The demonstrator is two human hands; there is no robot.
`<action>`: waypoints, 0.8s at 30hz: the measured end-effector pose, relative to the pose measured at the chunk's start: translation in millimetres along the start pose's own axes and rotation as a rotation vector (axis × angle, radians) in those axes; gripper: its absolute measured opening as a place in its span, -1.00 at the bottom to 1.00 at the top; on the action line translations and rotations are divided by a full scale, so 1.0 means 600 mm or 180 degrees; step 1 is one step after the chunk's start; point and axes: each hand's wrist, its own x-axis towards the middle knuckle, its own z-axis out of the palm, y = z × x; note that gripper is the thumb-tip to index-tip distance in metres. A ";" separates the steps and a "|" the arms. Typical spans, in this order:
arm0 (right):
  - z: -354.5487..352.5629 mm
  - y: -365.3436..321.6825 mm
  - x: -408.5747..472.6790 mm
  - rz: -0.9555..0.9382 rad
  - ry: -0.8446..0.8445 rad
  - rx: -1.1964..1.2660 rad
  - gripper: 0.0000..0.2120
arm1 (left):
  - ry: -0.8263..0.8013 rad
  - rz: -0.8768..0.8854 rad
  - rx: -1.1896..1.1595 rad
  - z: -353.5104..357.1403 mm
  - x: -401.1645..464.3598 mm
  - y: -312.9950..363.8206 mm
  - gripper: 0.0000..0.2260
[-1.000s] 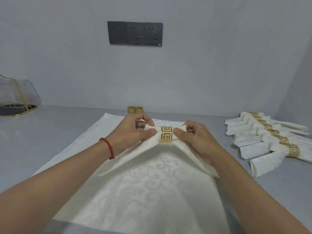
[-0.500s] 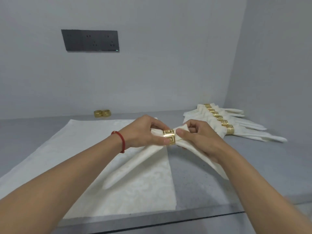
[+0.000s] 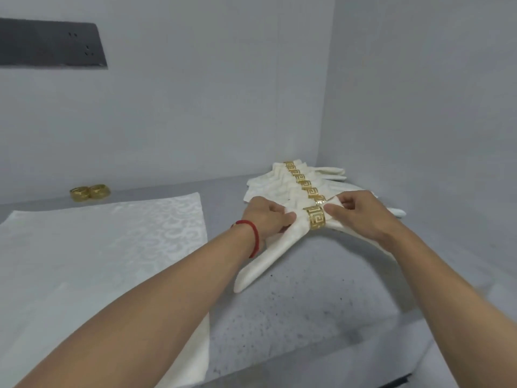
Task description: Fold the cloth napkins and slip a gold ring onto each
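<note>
A folded cream napkin (image 3: 270, 256) with a gold ring (image 3: 316, 217) round its middle is held just above the grey table, at the near end of a row of ringed napkins (image 3: 282, 180). My left hand (image 3: 265, 217) grips the napkin's left part beside the ring. My right hand (image 3: 363, 214) pinches the right part, thumb next to the ring. The napkin's two tails hang down toward me; the right tail is partly hidden by my right arm.
A flat unfolded cream napkin (image 3: 98, 261) lies on the table (image 3: 307, 317) at the left. Two loose gold rings (image 3: 89, 192) sit behind it by the wall. A dark socket panel (image 3: 50, 46) is on the wall. Walls meet in a corner behind the row.
Both hands carried the ringed napkin to the right, off the flat napkin and up to the row of ringed ones. My view has turned to the right with them.
</note>
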 end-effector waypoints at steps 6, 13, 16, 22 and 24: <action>0.006 0.074 0.051 0.0190 0.0146 -0.0520 -0.75 | 0.0440 0.0176 0.0746 0.073 0.064 0.019 -0.87; 0.037 0.114 0.090 0.0520 0.0612 -0.0784 -0.76 | 0.0668 0.0430 0.1177 0.112 0.106 0.006 -0.84; 0.053 0.120 0.091 0.0494 0.0811 -0.0865 -0.77 | 0.0745 0.0516 0.1254 0.114 0.120 -0.004 -0.88; 0.069 0.125 0.084 0.0323 0.1050 -0.1402 -0.72 | 0.0771 0.0602 0.1243 0.109 0.125 -0.009 -0.85; 0.070 0.122 0.083 0.0305 0.1089 -0.1532 -0.69 | 0.0763 0.0647 0.1243 0.106 0.124 -0.007 -0.88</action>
